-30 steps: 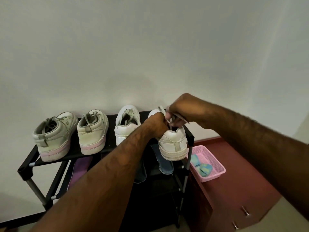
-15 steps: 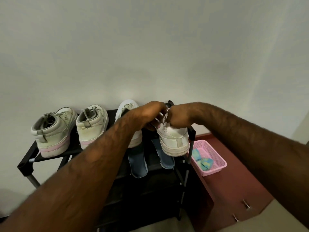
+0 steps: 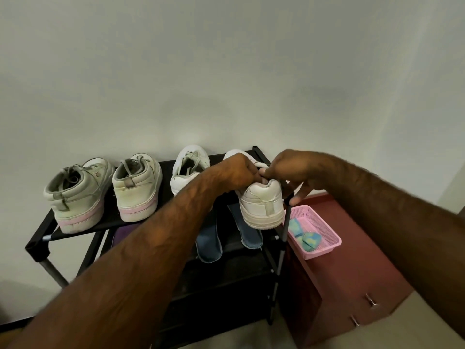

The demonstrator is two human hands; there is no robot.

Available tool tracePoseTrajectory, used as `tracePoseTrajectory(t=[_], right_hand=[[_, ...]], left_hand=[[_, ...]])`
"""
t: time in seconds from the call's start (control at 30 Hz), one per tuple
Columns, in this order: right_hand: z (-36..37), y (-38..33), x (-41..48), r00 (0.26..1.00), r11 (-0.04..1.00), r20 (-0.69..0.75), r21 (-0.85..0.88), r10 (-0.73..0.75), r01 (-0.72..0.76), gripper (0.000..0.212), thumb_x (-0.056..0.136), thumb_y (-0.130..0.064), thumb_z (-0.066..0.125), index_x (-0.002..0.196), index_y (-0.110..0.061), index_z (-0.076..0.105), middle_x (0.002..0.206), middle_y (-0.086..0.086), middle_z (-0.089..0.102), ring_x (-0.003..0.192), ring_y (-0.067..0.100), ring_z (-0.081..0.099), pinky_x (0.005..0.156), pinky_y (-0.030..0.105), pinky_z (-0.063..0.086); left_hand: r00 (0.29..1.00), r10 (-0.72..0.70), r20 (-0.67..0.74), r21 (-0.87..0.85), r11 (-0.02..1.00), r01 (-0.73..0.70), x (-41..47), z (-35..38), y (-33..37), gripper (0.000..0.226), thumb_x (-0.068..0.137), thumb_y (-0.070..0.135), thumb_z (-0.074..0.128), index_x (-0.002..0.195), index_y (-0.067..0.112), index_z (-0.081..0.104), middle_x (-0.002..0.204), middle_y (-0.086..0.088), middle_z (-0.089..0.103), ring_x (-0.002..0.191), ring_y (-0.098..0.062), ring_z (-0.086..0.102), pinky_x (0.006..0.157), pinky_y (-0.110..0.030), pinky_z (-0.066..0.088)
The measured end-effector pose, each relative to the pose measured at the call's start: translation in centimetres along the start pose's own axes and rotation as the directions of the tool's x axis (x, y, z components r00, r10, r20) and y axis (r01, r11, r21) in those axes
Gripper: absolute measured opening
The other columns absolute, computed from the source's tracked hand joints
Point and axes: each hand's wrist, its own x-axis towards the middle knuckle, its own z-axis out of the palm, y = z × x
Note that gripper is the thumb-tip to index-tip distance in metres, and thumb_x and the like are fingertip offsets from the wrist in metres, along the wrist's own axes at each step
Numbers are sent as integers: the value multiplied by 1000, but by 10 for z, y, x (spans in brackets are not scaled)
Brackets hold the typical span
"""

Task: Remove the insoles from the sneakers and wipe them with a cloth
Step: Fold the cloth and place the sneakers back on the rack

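Observation:
Several sneakers stand heel-out on the top of a black shoe rack [image 3: 37,244]. The rightmost white sneaker [image 3: 263,205] sits at the rack's right end. My left hand [image 3: 237,172] grips its collar from the left. My right hand [image 3: 289,172] pinches its tongue or lace at the opening, fingers spread below. A second white sneaker [image 3: 190,167] stands just left of it. Two blue insoles [image 3: 208,245] [image 3: 247,234] lie on the shelf below. A blue-green cloth [image 3: 305,235] lies in a pink basket [image 3: 327,244].
Two greyish sneakers with pink soles [image 3: 78,195] [image 3: 137,190] stand at the rack's left. A purple insole [image 3: 120,235] shows under them. A dark red cabinet [image 3: 352,273] with drawer handles stands right of the rack, bearing the basket. A pale wall is close behind.
My left hand shifted from over the second white sneaker onto the rightmost sneaker's collar. My right hand stayed at the sneaker's opening and its fingers spread downward.

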Motion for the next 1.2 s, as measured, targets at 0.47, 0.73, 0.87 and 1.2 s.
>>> tracePoseTrajectory(t=[0.47, 0.73, 0.87, 1.2], right_hand=[[18, 11, 27, 992, 994, -123, 107, 22, -9, 13, 88, -12, 70, 95, -1, 69, 76, 15, 68, 61, 25, 65, 45, 26, 52], [20, 13, 33, 993, 990, -120, 140, 11, 6, 12, 87, -12, 68, 91, -1, 69, 70, 14, 66, 55, 24, 64, 50, 30, 55], [5, 14, 22, 1000, 983, -2, 183, -15, 15, 13, 88, -11, 65, 98, -2, 68, 80, 13, 64, 64, 22, 63, 58, 32, 59], [13, 10, 24, 999, 988, -41, 148, -36, 42, 42, 89, -52, 71, 95, -10, 69, 85, 10, 70, 72, 24, 67, 56, 37, 60]], left_hand=[[939, -53, -340, -75, 997, 29, -3, 7, -6, 22, 83, 13, 81, 91, 17, 61, 90, -3, 67, 84, -18, 61, 68, -26, 47], [895, 41, -445, -7, 999, -49, -10, 7, -9, 7, 89, 15, 74, 87, 20, 78, 88, 0, 76, 89, -15, 70, 76, -26, 55], [873, 55, -484, 29, 999, -47, -6, 10, -5, 18, 84, 9, 74, 82, 26, 71, 84, 4, 73, 87, -16, 71, 82, -32, 60], [869, -86, -487, -74, 996, 57, -1, 16, -7, 26, 83, 20, 76, 99, 16, 56, 86, 4, 59, 91, -22, 63, 64, -27, 46]])
